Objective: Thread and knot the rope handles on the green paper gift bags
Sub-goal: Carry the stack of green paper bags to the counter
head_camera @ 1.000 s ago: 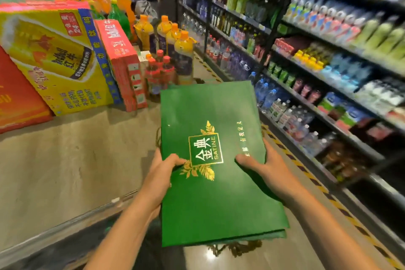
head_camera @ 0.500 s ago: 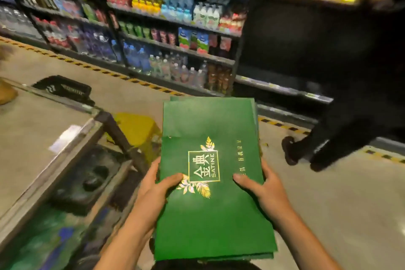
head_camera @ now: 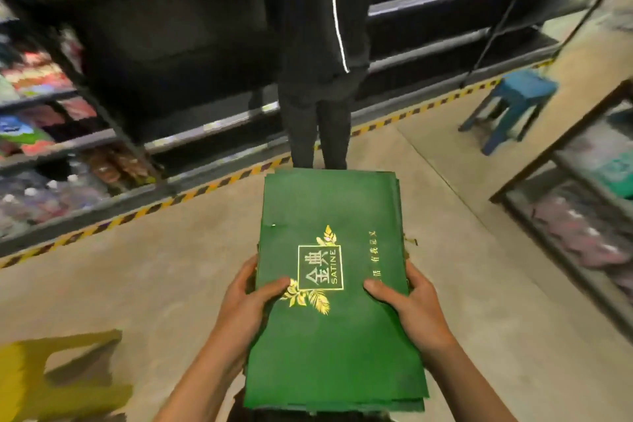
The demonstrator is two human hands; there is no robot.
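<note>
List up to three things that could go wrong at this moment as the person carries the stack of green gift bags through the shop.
1. The flat green bags are only pinched at the sides by the left hand and right hand; loose layers might slide out.
2. A person in black stands directly ahead; a collision seems possible.
3. The yellow stool sits low nearby, a likely trip hazard.

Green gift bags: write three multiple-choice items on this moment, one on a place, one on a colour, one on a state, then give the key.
1. Where does the blue stool stand?
A. On the floor to the right
B. On a shelf
C. Under the bags

2. What colour is the logo on the green bags?
A. Red
B. Gold
C. Blue

3. How is the stack held?
A. By one hand
B. Lying on the floor
C. By both hands, flat

Key: 1 A, it stands by the striped floor line; 2 B, gold leaves frame it; 3 C, left hand and right hand grip opposite edges.
</note>
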